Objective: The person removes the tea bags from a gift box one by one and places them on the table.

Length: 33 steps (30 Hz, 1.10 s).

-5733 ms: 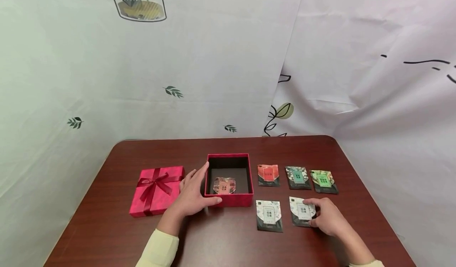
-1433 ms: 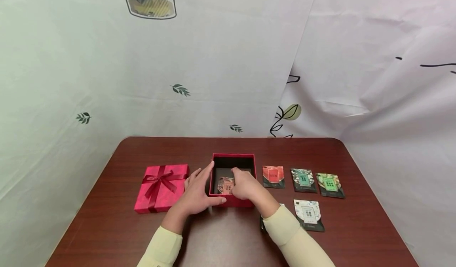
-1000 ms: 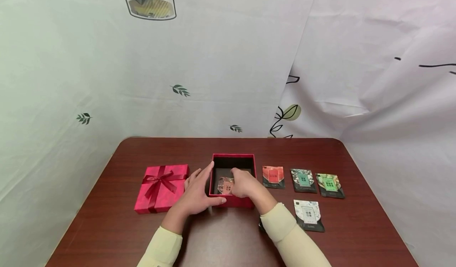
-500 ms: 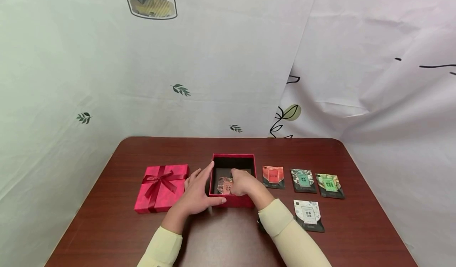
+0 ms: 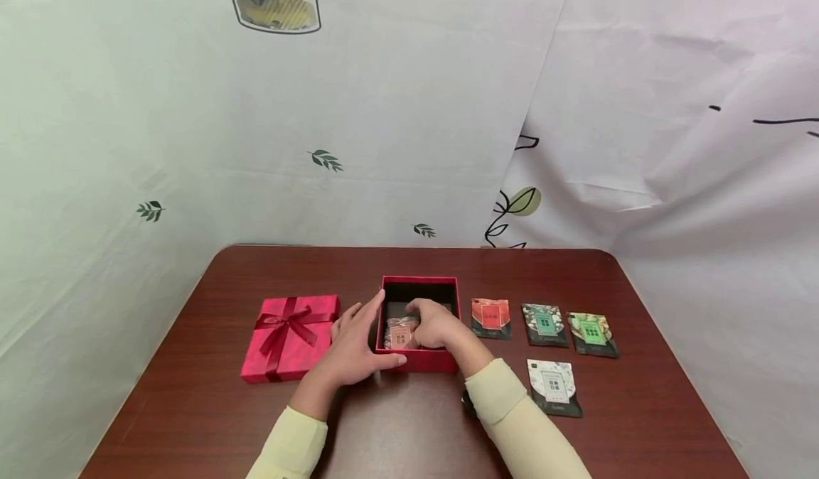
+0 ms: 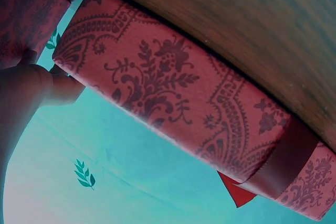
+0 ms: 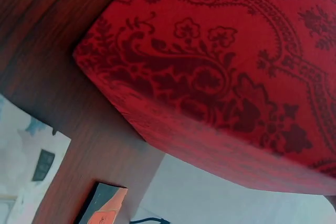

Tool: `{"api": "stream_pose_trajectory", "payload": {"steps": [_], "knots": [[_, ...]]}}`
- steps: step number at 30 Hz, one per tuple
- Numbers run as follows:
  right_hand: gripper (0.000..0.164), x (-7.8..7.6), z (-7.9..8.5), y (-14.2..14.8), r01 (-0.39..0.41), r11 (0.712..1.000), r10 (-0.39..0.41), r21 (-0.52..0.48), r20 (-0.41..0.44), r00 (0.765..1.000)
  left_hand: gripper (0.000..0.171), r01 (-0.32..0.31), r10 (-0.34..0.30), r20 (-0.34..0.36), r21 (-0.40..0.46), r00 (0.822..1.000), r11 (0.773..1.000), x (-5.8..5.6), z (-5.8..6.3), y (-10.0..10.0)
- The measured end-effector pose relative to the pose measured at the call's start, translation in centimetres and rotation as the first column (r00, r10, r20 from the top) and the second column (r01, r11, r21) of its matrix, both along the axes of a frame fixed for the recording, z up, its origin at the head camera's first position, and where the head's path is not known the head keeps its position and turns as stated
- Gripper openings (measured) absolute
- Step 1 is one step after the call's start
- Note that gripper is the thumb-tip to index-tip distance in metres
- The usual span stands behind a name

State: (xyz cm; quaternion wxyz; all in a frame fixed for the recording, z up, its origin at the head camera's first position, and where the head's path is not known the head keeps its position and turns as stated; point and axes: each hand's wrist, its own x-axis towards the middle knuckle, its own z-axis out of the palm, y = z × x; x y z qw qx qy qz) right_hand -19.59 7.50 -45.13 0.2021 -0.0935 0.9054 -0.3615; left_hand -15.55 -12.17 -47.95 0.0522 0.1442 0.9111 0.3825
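Note:
An open red gift box [image 5: 441,362] with a dark inside stands mid-table. My left hand [image 5: 350,350] lies along its left side, fingers fairly straight, thumb on the front wall. A reddish, wrinkled sachet [image 5: 400,332] lies in the box's front left part. Reaching into the box, my right hand [image 5: 436,325] seems to hold that sachet's right edge between thumb and forefinger; the fingertips are partly hidden. In the right wrist view the patterned box [image 7: 210,77] fills most of the picture and the hand is nearly out of sight.
Left of the box lies the red lid [image 5: 313,338] with a ribbon bow. To the right are a red sachet [image 5: 491,318], a teal one, a green sachet [image 5: 591,333] and a white sachet [image 5: 553,386]. Another sachet [image 5: 469,403] is mostly covered by my right sleeve.
Since the first frame my right hand has left the white sachet on the right and gone into the box. Lately the sachet inside has shifted left. My left hand stays against the box.

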Motion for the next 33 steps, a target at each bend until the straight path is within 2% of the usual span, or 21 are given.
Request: {"api": "stream_pose_trajectory", "payload": {"steps": [5, 10, 14, 19, 24, 33], "knots": [[0.057, 0.09, 0.18, 0.13, 0.016, 0.999, -0.015, -0.033, 0.025, 1.0, 0.119, 0.003, -0.003, 0.001, 0.001, 1.0, 1.0, -0.08, 0.01, -0.05], [0.044, 0.16, 0.33, 0.13, -0.017, 0.997, 0.02, -0.076, 0.043, 0.999, 0.118, 0.008, -0.008, 0.002, 0.0, 1.0, 1.0, -0.24, -0.03, -0.15], [0.041, 0.1, 0.41, -0.03, -0.035, 0.996, 0.039, -0.086, 0.052, 0.998, 0.119, 0.013, -0.013, 0.009, 0.001, 1.0, 1.0, -0.34, 0.04, -0.23], [0.042, -0.1, 0.46, -0.28, -0.026, 0.997, 0.028, -0.068, 0.028, 0.999, 0.118, 0.015, -0.015, 0.011, -0.002, 1.0, 1.0, -0.48, 0.14, -0.27], [0.038, -0.08, 0.36, -0.44, 0.016, 0.999, -0.016, -0.051, 0.0, 1.0, 0.118, 0.013, -0.013, 0.011, -0.006, 1.0, 1.0, -0.48, 0.26, -0.25], [0.038, 0.21, 0.18, -0.44, 0.057, 0.996, -0.06, -0.066, -0.058, 0.996, 0.118, 0.011, -0.011, 0.016, -0.007, 1.0, 1.0, -0.38, 0.31, -0.18]]}}
